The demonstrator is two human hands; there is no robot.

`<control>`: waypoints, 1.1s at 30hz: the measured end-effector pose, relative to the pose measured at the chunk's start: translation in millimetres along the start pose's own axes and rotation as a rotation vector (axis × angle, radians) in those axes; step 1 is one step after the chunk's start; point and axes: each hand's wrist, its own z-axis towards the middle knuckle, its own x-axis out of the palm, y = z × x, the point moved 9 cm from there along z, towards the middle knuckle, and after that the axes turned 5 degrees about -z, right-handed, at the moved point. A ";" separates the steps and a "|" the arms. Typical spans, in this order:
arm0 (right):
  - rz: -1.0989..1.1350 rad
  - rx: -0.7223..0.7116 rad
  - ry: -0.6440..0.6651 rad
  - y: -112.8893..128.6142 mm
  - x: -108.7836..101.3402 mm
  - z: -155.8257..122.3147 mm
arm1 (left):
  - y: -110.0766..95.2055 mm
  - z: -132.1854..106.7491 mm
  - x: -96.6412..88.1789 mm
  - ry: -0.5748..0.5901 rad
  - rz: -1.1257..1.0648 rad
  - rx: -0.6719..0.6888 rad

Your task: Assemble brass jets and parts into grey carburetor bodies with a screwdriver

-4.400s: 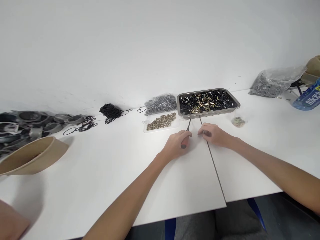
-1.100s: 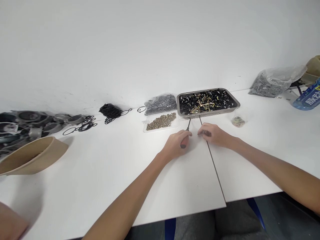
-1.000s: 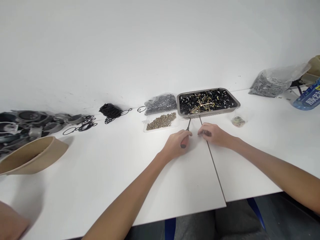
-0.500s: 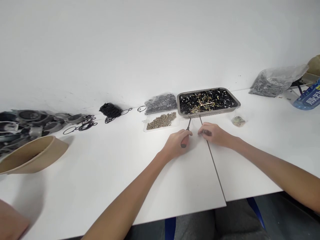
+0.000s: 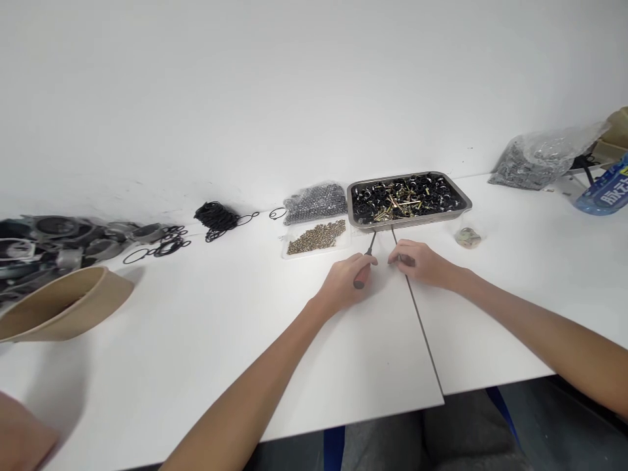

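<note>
My left hand [image 5: 346, 281] is closed around the red and black handle of a screwdriver [image 5: 362, 276], whose dark shaft points away toward the metal tray [image 5: 409, 222]. Just to the right, across the table seam, my right hand [image 5: 417, 261] has its fingers curled and pinched around a small dark part [image 5: 407, 260] that is mostly hidden. The tray holds black ring-like parts and brass-coloured screws. Left of it, a shallow white tray [image 5: 343, 243] carries small brass-coloured pieces [image 5: 318, 237].
A bag of small dark balls [image 5: 315, 203] lies behind the white tray. Black rubber rings [image 5: 216, 217], grey housings [image 5: 73, 242] and a beige container [image 5: 88, 304] are leftward. Rightward are a small clear bag [image 5: 468, 237], a larger bag [image 5: 540, 160] and a blue package [image 5: 603, 193].
Both hands stay in nearly the same place. The screwdriver has tilted very slightly in my left hand.
</note>
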 end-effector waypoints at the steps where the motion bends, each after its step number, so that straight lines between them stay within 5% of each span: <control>1: 0.000 0.001 0.000 -0.2 0.1 -0.1 | -0.3 0.2 0.2 0.004 0.007 0.000; 33: -0.001 0.015 0.012 -0.9 1.1 0.4 | -1.5 0.5 0.5 0.023 0.016 -0.013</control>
